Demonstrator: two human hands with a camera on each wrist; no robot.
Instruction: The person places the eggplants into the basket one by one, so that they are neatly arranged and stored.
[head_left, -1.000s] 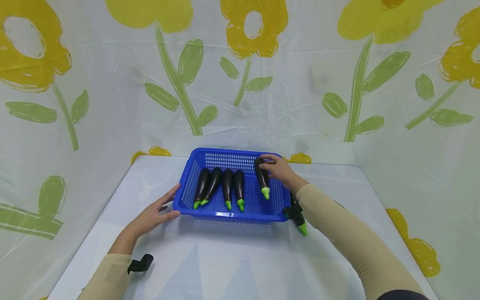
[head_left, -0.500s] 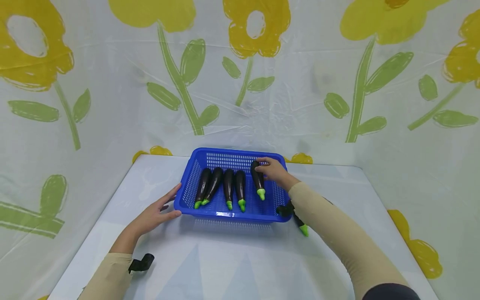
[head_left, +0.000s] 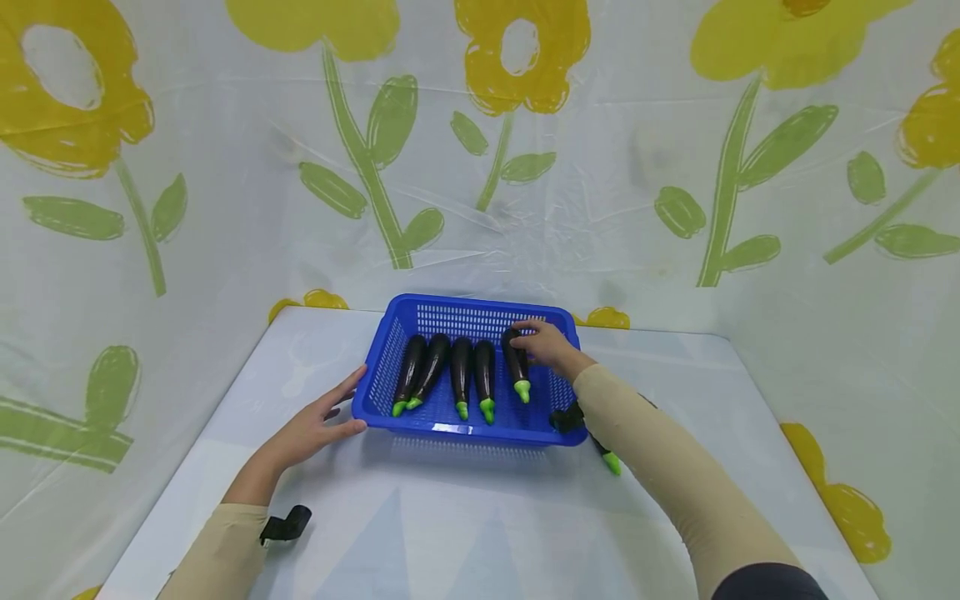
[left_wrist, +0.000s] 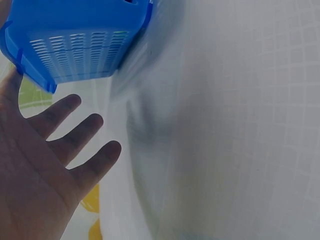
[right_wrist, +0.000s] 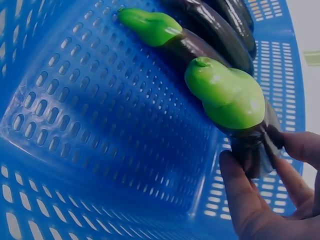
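Observation:
A blue plastic basket (head_left: 491, 434) with slotted walls stands on the table. My right hand (head_left: 549, 343) pinches a dark eggplant (head_left: 517, 367) with a green cap near its far end, low inside the basket's right half. The right wrist view shows thumb and fingers around this eggplant (right_wrist: 232, 100), its cap toward the camera. Several other eggplants (head_left: 461, 375) lie side by side in the left half, green ends toward me. My left hand (head_left: 309, 429) touches the basket's left end, fingers spread; in the left wrist view three fingers of that hand (left_wrist: 45, 165) extend past the basket.
Outside the basket, by its right front corner, lies another eggplant (head_left: 612, 463), mostly hidden by the right sleeve (head_left: 652, 458). Behind the white table (head_left: 420, 533) hangs a flower-print sheet (head_left: 570, 217). A black wrist mount (head_left: 287, 525) sticks out from the left sleeve.
My right hand has brought the eggplant leftward and down, closer to the row in the basket. My left hand has stayed at the basket's left end.

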